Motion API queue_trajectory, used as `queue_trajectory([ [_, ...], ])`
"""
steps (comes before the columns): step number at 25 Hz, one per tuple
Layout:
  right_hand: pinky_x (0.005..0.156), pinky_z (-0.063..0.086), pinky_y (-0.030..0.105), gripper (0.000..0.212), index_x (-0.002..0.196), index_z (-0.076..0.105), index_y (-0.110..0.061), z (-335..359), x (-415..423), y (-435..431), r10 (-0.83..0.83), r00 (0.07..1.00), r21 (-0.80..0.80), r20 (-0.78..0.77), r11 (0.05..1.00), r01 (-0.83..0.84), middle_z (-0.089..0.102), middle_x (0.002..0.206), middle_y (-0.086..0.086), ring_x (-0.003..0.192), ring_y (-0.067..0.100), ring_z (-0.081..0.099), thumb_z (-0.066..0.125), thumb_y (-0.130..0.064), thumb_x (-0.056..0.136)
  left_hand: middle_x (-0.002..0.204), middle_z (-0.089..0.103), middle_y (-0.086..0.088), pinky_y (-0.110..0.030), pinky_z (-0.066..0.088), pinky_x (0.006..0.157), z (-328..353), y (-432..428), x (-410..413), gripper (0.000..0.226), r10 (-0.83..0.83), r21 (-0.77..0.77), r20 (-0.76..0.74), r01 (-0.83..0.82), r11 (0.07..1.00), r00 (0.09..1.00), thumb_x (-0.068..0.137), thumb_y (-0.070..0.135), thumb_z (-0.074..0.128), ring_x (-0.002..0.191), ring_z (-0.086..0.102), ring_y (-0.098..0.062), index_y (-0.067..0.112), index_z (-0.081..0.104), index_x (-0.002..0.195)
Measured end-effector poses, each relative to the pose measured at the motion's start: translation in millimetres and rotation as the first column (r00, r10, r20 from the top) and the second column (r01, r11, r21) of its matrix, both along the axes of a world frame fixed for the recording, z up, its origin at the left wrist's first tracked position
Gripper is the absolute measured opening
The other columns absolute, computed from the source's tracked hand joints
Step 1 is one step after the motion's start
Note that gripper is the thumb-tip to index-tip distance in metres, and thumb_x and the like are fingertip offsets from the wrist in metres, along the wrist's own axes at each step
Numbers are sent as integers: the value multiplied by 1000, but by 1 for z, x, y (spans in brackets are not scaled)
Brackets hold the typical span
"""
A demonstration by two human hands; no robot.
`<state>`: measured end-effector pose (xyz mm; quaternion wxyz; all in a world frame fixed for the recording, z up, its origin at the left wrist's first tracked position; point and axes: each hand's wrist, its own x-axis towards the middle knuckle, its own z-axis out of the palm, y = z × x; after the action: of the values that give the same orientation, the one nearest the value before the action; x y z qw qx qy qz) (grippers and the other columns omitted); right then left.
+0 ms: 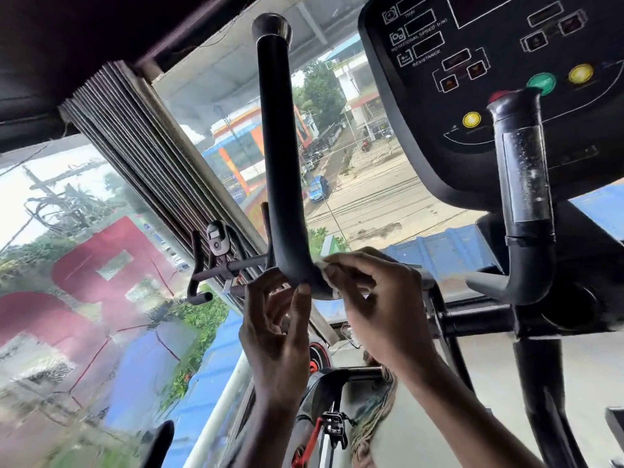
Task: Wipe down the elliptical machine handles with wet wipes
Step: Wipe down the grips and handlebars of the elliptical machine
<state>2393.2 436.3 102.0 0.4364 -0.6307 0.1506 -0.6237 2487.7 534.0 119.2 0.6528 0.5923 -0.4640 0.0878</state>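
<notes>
A tall black elliptical handle (278, 136) rises at the centre, with a rounded metal cap on top, and bends toward the right at its base. My right hand (368, 298) pinches a white wet wipe (323, 269) against the bend of that handle. My left hand (273, 319) reaches up from below, its fingertips touching the underside of the same bend. A second, shorter black grip (525, 184) with a shiny sensor plate stands at the right.
The black console (472, 62) with yellow, green and red buttons hangs at the upper right. A large window (101, 265) with folded blinds (141, 146) fills the left. Another machine's handlebars (209, 265) stand beyond. A red and black frame (317, 430) lies below.
</notes>
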Motion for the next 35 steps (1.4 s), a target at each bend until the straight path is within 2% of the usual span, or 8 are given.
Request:
queue_trajectory([
  [2,76,64,35,18,92,81,-27,20,3,6,154,983,184,98,968,-170,79,84,-8,79,6,76,74,-11,95,101,75,-4,-38,58,77,2,3,-1,41,4,20,1,-4,1000,1000,90,44,66,96,74,-23,10,63,113],
  [4,75,63,36,15,89,81,-23,32,13,9,129,973,263,190,948,-177,79,79,-7,77,9,77,75,-10,94,100,76,1,-31,55,75,6,7,-2,38,-13,18,20,13,1000,1000,92,44,62,93,73,-16,12,64,112],
  [8,70,55,15,12,93,78,-14,30,3,8,193,971,186,139,958,-218,78,77,-12,75,-1,73,72,-4,95,104,75,5,-31,53,82,8,10,0,29,-34,49,-4,34,998,999,92,44,61,98,72,-10,24,65,113],
  [10,72,55,16,13,95,78,-13,23,-9,8,260,961,164,95,948,-273,78,78,-11,75,0,73,71,-2,95,112,74,10,-34,54,89,12,13,1,27,-55,64,-20,56,996,998,91,45,62,106,71,-9,34,65,116],
  [16,76,61,39,10,81,80,-12,52,28,5,7,980,273,199,960,-62,76,71,-4,70,7,71,76,-12,91,109,72,7,-28,57,84,27,9,8,27,-116,56,21,115,992,993,93,33,65,106,70,-10,23,64,117],
  [22,81,59,30,20,101,76,9,40,15,0,279,888,381,366,826,-416,76,91,17,83,21,71,78,-6,87,127,67,-1,-30,57,85,47,-1,22,38,-225,49,45,223,974,973,94,32,62,112,69,-14,18,60,128],
  [29,81,62,34,14,97,78,6,75,35,-19,104,896,357,432,892,-276,76,85,19,75,21,70,80,-1,85,121,71,-1,-32,60,78,87,-29,32,37,-236,28,62,235,972,970,92,36,61,106,73,-18,20,64,126],
  [35,86,62,43,14,96,79,4,104,54,-53,39,897,337,440,919,-205,78,89,22,79,27,73,83,-4,85,127,69,15,-29,58,80,119,-50,40,47,-215,52,4,215,975,977,89,38,62,97,71,0,26,63,135],
])
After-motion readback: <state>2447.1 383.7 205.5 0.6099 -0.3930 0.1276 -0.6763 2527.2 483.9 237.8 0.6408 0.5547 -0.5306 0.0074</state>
